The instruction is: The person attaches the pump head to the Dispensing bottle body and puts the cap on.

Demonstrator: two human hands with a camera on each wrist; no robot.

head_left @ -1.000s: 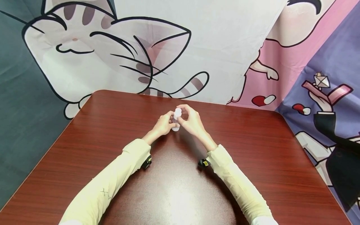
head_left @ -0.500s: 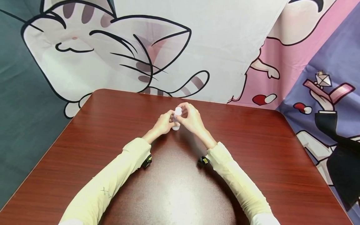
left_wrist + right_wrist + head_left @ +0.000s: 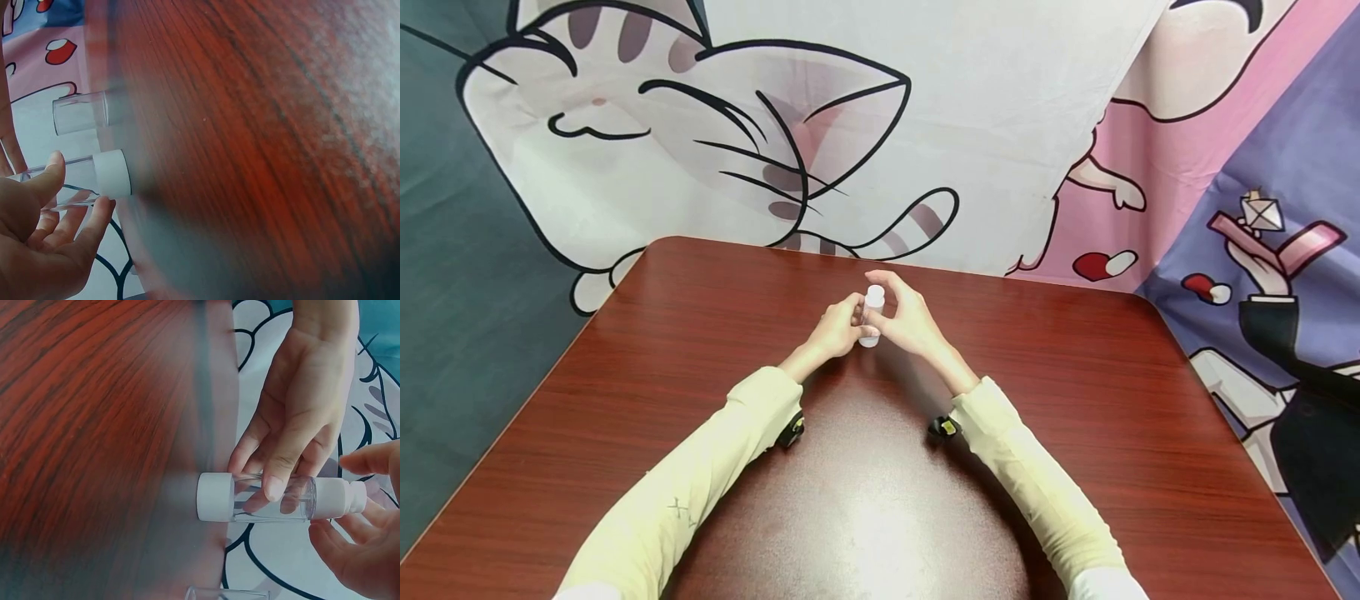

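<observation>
A small clear bottle (image 3: 872, 318) with a white base and a white, stepped top stands upright near the table's far edge. My left hand (image 3: 831, 332) grips its clear body, thumb on the near side and fingers behind, as the right wrist view shows. Around the upper part of the bottle my right hand (image 3: 913, 321) is spread, its index finger raised and apart from the white top (image 3: 340, 497). Whether the thumb touches the bottle cannot be told. In the left wrist view a clear cylindrical cover (image 3: 80, 114) stands on the table close by; in the head view it does not show.
The reddish-brown wooden table (image 3: 1060, 467) stretches from me to a cloth backdrop (image 3: 1000, 125) with cartoon figures, which hangs along its far and right sides. A small black device (image 3: 943, 429) sits at my right wrist, a similar one at my left.
My right hand's fingers have spread, and the index finger has lifted away from the bottle's white top. The left hand and the bottle stay in place.
</observation>
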